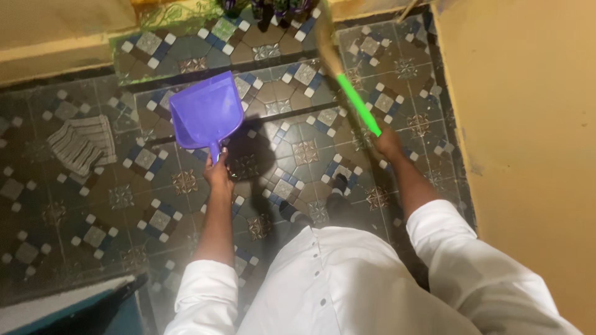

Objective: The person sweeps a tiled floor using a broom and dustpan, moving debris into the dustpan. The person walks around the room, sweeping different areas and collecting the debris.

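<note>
**Holding dustpan and broom above the patterned floor**

Gripping the short handle of the purple dustpan (207,113), your left hand (217,170) is closed around it and keeps the pan tilted above the tiled floor (124,205), mouth pointing far. The pan looks empty; I see no dirt inside it. Left of it, a striped cloth (81,144) lies on the tiles, and sweeping that way could drag it into the pile. Held this high, the pan may let debris slide under its lip. To the right, your right hand (389,144) is clamped on the green handle of the broom (355,99), whose blurred bristles reach far. Close to the yellow wall (528,155), a wide stroke could knock the handle against it.
</note>
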